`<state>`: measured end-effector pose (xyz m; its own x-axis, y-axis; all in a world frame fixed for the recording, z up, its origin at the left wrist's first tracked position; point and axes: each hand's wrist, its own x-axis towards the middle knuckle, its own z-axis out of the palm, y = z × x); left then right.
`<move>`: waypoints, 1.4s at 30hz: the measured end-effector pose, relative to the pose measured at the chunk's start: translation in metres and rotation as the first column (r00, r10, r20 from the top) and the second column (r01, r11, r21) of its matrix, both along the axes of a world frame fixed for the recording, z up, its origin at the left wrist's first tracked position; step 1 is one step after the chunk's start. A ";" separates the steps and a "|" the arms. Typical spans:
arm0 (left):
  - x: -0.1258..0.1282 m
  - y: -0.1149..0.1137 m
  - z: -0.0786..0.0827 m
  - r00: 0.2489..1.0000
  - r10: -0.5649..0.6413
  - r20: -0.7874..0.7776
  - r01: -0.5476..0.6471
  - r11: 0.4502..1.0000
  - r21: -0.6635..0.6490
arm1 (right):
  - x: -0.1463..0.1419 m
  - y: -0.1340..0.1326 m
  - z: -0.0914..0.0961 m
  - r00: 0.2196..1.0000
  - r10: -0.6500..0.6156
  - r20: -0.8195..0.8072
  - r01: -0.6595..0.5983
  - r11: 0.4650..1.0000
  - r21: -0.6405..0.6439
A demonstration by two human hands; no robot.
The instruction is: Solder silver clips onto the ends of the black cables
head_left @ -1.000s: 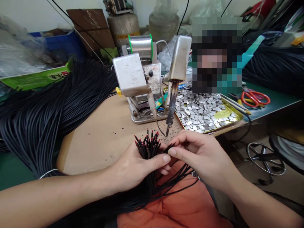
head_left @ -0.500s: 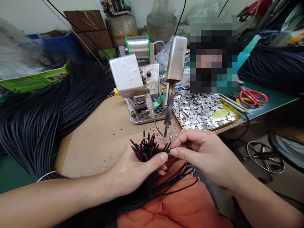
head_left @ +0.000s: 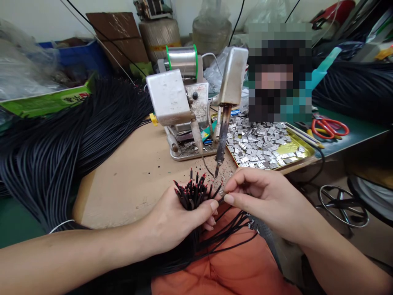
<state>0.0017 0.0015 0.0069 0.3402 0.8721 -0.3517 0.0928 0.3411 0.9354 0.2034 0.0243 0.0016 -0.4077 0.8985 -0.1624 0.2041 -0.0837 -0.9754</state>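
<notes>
My left hand (head_left: 176,219) is closed round a bundle of thin black wires (head_left: 193,192) whose stripped red-tipped ends fan upward. My right hand (head_left: 265,200) pinches one of those wire ends between thumb and forefinger, right beside the bundle. Both hands sit just below the tip of the soldering iron (head_left: 221,141), which hangs from a metal soldering machine (head_left: 181,106). The wires trail down over an orange cloth (head_left: 233,266) on my lap.
A large heap of black cables (head_left: 61,147) covers the left of the tan bench (head_left: 129,176). A yellow tray (head_left: 299,147) of small metal pieces lies on the right, with red scissors (head_left: 330,127) beyond. A solder spool (head_left: 182,59) tops the machine. Another person sits behind.
My right hand's pinch has slid a little along the wire ends; both hands stay under the iron tip. The camera has shifted slightly.
</notes>
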 end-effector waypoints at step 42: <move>-0.009 0.003 -0.009 0.973 0.203 0.114 -0.182 0.968 -0.175 | 0.062 0.064 -0.021 0.599 -0.508 0.619 -0.130 0.702 0.701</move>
